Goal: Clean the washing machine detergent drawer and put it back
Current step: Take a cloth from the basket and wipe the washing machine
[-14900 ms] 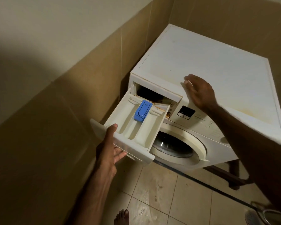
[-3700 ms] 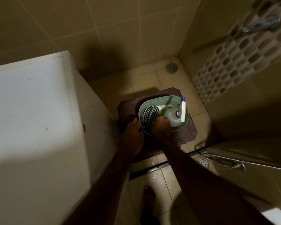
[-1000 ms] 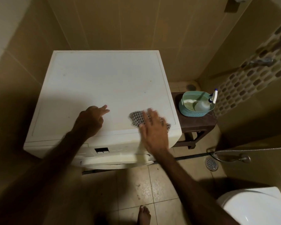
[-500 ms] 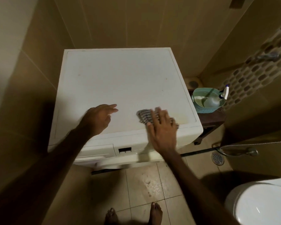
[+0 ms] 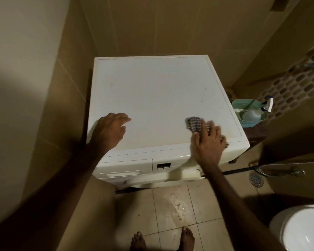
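The white washing machine (image 5: 152, 98) fills the middle of the view, seen from above. Its detergent drawer (image 5: 124, 169) sits pushed in flush at the front left of the panel. My left hand (image 5: 109, 131) rests on the near left part of the lid, fingers loosely spread, holding nothing. My right hand (image 5: 208, 142) presses flat on a checkered cloth (image 5: 195, 124) at the near right part of the lid. The cloth pokes out from under my fingers on both sides.
A teal basket (image 5: 246, 122) with a spray bottle (image 5: 256, 113) stands on a dark stool right of the machine. A white toilet (image 5: 301, 229) is at the bottom right. A floor drain (image 5: 256, 179) and a hose lie nearby. Tiled walls close in on the left and behind.
The view has shifted so the machine sits more to the right. My right hand stays pressed on the cloth on the lid, and my left hand keeps resting on the lid.
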Available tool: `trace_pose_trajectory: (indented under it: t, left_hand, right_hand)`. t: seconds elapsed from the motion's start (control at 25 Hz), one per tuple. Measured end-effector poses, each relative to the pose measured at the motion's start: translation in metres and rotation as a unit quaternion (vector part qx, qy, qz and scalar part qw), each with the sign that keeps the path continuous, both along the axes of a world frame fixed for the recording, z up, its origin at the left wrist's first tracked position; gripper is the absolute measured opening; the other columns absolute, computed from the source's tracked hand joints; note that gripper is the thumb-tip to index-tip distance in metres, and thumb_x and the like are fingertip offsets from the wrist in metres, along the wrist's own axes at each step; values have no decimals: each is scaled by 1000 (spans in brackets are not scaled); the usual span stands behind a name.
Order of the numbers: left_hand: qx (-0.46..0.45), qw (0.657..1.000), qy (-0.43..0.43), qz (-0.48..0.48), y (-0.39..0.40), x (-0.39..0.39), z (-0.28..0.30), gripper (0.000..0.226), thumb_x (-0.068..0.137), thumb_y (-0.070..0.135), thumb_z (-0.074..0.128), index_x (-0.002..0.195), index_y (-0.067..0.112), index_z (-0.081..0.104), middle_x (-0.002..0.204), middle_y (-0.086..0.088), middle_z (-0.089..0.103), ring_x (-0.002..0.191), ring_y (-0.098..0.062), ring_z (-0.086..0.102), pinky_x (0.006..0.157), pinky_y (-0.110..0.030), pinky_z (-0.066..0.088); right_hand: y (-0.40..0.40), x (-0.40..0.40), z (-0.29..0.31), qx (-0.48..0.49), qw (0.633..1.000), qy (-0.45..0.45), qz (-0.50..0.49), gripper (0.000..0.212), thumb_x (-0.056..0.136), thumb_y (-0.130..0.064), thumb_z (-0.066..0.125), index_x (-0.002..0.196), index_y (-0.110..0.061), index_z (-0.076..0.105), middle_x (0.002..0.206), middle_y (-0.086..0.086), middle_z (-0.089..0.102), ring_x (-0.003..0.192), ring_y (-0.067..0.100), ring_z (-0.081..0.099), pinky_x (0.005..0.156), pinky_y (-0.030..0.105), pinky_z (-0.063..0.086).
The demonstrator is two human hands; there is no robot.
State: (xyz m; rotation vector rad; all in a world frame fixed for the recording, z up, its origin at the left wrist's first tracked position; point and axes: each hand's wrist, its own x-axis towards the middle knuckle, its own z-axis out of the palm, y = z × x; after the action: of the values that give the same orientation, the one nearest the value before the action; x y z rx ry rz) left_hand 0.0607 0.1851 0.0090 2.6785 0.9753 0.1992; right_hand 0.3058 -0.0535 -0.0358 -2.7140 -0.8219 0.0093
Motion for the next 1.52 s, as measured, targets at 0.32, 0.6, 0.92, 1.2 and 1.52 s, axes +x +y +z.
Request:
trace_pose_trajectory:
  t: [0.32,0.6,0.92,1.2,1.52]
  left_hand:
    - [-40,997,-31,54,13,-40,4,38,95,11,57,126,29,68,135,12,65,123,-16,60,107,-37,47]
    - [-103,982,-77,139,14,-57,5,34,102,12,49,125,25,71,131,7,70,120,-16,65,106,-39,52]
    - [-143,946,-140,255,17,-76,5,37,101,7,50,128,20,70,131,-4,70,76,-15,70,69,-25,57]
    - [-264,876,-136,379,10,-77,12,37,100,31,57,129,11,67,127,-11,70,110,-31,67,86,-41,59]
    - [-262,873,-110,396,8,-102,-7,63,95,68,41,101,11,68,104,-13,73,93,-32,68,85,-50,57]
  right_hand:
    - [-17,-32,-10,-14,994,-5,113,60,106,-50,27,160,-25,34,168,11,30,154,37,27,123,65,25]
    - [80,-162,-6,30,983,25,179,61,105,-43,37,163,-26,30,172,14,22,158,41,17,126,61,17]
    - [101,-159,-6,5,981,18,193,61,106,-48,29,163,-26,30,171,14,24,157,41,20,124,63,21]
    - [133,-250,-8,4,911,19,412,54,108,-47,34,159,-29,35,169,10,30,157,39,21,125,60,19]
    - [175,-230,-1,2,930,41,365,58,107,-48,40,162,-30,32,171,11,25,158,39,16,125,64,14]
